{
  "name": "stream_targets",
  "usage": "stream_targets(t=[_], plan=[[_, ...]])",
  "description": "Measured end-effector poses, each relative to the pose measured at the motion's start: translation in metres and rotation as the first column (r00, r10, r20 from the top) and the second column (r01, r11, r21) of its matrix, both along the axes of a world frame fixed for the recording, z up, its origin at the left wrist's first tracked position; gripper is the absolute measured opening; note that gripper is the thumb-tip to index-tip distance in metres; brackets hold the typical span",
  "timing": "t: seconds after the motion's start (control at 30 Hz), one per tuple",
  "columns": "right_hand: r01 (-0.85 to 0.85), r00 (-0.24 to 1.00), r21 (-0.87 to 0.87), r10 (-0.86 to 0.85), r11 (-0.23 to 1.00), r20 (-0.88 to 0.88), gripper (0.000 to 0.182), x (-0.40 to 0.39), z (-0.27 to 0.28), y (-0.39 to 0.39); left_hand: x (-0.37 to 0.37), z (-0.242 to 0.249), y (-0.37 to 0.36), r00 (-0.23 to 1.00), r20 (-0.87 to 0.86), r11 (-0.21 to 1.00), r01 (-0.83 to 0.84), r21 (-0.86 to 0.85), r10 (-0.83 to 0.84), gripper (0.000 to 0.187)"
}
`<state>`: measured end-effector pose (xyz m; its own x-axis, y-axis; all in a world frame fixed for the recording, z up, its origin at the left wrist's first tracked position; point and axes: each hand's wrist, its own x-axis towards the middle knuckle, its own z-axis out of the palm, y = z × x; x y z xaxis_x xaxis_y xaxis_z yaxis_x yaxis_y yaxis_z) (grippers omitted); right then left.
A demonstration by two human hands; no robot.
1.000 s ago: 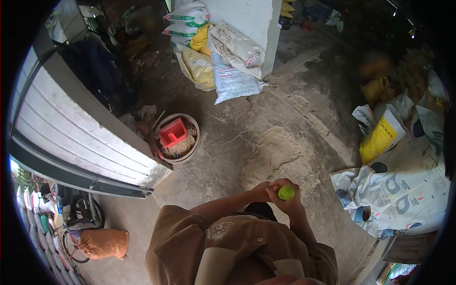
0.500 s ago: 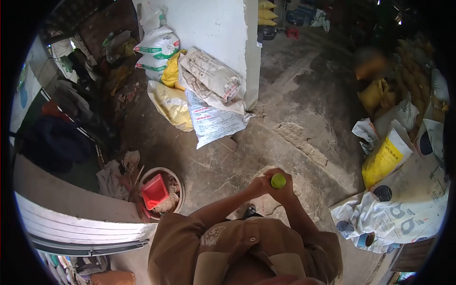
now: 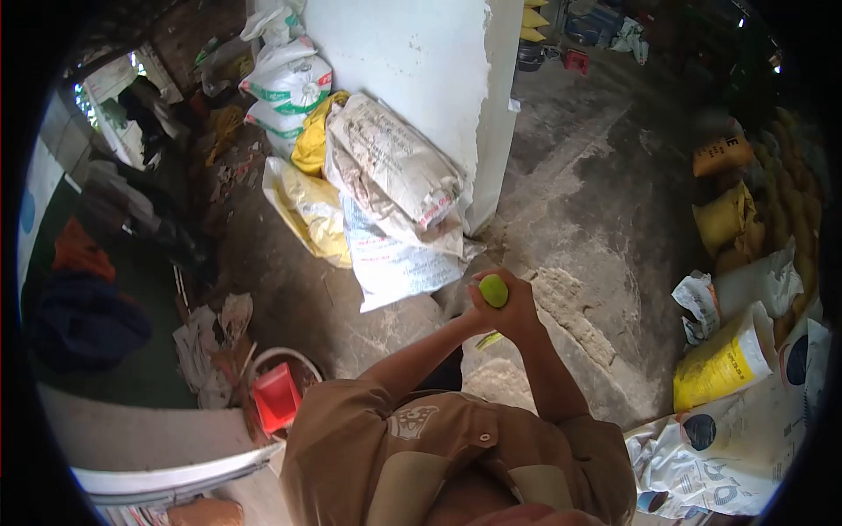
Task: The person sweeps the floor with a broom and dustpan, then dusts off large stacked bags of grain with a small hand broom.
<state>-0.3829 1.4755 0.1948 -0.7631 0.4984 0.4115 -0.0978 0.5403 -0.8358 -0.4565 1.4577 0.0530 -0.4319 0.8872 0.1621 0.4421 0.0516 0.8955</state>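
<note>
Both hands are together in front of the body, wrapped round a handle with a rounded green end (image 3: 493,291). My left hand (image 3: 476,310) is on the left side of it, its fingers partly hidden. My right hand (image 3: 519,309) is closed round it from the right. Below the hands a thin yellow-green piece (image 3: 488,340) shows between the forearms. The rest of the held object is hidden under the hands.
Stacked sacks (image 3: 390,162) lean against a white wall (image 3: 403,53). A red scoop (image 3: 276,397) sits in a round tub at lower left. Yellow and white sacks (image 3: 724,364) line the right side. Cracked concrete floor (image 3: 579,202) stretches ahead.
Both hands have moved up and slightly left with the green-ended handle. The view has shifted, and a dark-clothed leg now shows below the forearms.
</note>
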Motion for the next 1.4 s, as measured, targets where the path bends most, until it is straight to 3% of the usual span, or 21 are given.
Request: stream_targets(t=[0.17, 0.23, 0.3, 0.37, 0.53, 0.6, 0.67, 0.7, 0.77, 0.8, 0.83, 0.9, 0.97, 1.03, 1.1, 1.13, 1.2, 1.23, 1.27, 1.3, 1.4], plan=[[0.089, 0.991, 0.034, -0.092, 0.996, 0.101, 0.033, -0.143, 0.004, 0.123, -0.114, 0.012, 0.105, 0.996, 0.006, 0.996, -0.084, -0.024, 0.084, 0.033], [0.084, 0.984, -0.040, -0.076, 0.996, 0.161, 0.034, -0.188, -0.006, 0.161, -0.169, 0.019, 0.144, 0.993, -0.008, 0.991, -0.119, -0.066, 0.118, 0.033], [0.053, 0.996, -0.249, -0.034, 0.967, 0.080, 0.029, -0.219, -0.021, 0.192, -0.201, 0.017, 0.172, 0.990, -0.021, 0.984, -0.141, -0.113, 0.139, 0.033], [0.052, 0.996, -0.264, -0.032, 0.963, 0.079, 0.030, -0.237, -0.033, 0.218, -0.231, 0.014, 0.198, 0.987, -0.024, 0.974, -0.159, -0.161, 0.158, 0.033], [0.006, 0.996, -0.236, 0.015, 0.972, 0.090, 0.029, -0.307, -0.041, 0.270, -0.298, 0.005, 0.234, 0.971, -0.055, 0.941, -0.240, -0.239, 0.234, 0.033], [0.070, 0.986, -0.080, -0.057, 0.994, 0.157, 0.033, -0.332, -0.039, 0.283, -0.323, 0.006, 0.252, 0.962, -0.082, 0.924, -0.272, -0.270, 0.259, 0.033], [0.066, 0.992, -0.089, -0.056, 0.994, 0.114, 0.038, -0.342, -0.047, 0.292, -0.342, 0.005, 0.263, 0.953, -0.117, 0.906, -0.303, -0.297, 0.280, 0.033], [0.059, 0.996, -0.093, -0.052, 0.994, 0.076, 0.043, -0.345, -0.050, 0.295, -0.354, -0.019, 0.271, 0.954, -0.119, 0.905, -0.300, -0.301, 0.277, 0.033], [0.051, 0.988, -0.129, -0.031, 0.990, 0.151, 0.046, -0.337, -0.053, 0.299, -0.385, -0.079, 0.287, 0.951, 0.191, 0.965, -0.258, 0.053, 0.244, 0.030], [0.045, 0.975, -0.163, -0.008, 0.986, 0.224, 0.049, -0.329, -0.056, 0.299, -0.396, -0.067, 0.286, 0.870, 0.444, 0.975, -0.161, -0.152, 0.213, 0.027], [0.048, 0.975, -0.164, -0.010, 0.985, 0.223, 0.049, -0.324, -0.065, 0.300, -0.399, -0.050, 0.286, 0.871, 0.443, 0.976, -0.158, -0.152, 0.210, 0.027], [0.034, 0.993, -0.532, 0.030, 0.846, 0.112, 0.049, -0.309, -0.098, 0.299, -0.398, -0.023, 0.288, 0.538, 0.745, 0.916, -0.298, -0.269, 0.394, 0.023], [0.074, 0.991, -0.591, 0.007, 0.803, 0.133, 0.047, -0.288, -0.118, 0.298, -0.408, -0.047, 0.296, 0.560, 0.735, 0.917, -0.332, -0.222, 0.382, 0.023], [0.121, 0.988, -0.645, -0.026, 0.754, 0.154, 0.046, -0.261, -0.133, 0.297, -0.414, -0.060, 0.303, 0.551, 0.715, 0.866, -0.476, -0.156, 0.432, 0.031], [0.278, 0.937, -0.699, -0.026, 0.658, 0.349, 0.045, -0.232, -0.146, 0.298, -0.425, -0.077, 0.307, 0.592, 0.593, 0.818, -0.528, -0.228, 0.546, 0.042], [0.298, 0.937, -0.702, -0.059, 0.647, 0.344, 0.045, -0.216, -0.158, 0.300, -0.445, -0.126, 0.315, 0.631, 0.531, 0.803, -0.567, -0.181, 0.565, 0.053], [0.396, 0.862, -0.581, -0.070, 0.711, 0.502, 0.046, -0.178, -0.185, 0.305, -0.452, -0.113, 0.313, 0.667, 0.454, 0.801, -0.554, -0.227, 0.590, 0.053], [0.424, 0.859, -0.582, -0.104, 0.694, 0.501, 0.046, -0.161, -0.188, 0.305, -0.459, -0.113, 0.312, 0.680, 0.438, 0.807, -0.531, -0.258, 0.588, 0.054], [0.473, 0.826, -0.528, -0.146, 0.705, 0.545, 0.046, -0.146, -0.190, 0.305, -0.460, -0.113, 0.312, 0.683, 0.380, 0.778, -0.587, -0.221, 0.623, 0.045], [0.516, 0.790, -0.471, -0.185, 0.716, 0.585, 0.047, -0.130, -0.194, 0.305, -0.452, -0.080, 0.307, 0.605, 0.523, 0.790, -0.550, -0.272, 0.601, 0.033], [0.607, 0.723, -0.410, -0.259, 0.681, 0.640, 0.049, -0.098, -0.201, 0.304, -0.468, -0.079, 0.301, 0.643, 0.485, 0.802, -0.421, -0.424, 0.593, 0.031]])
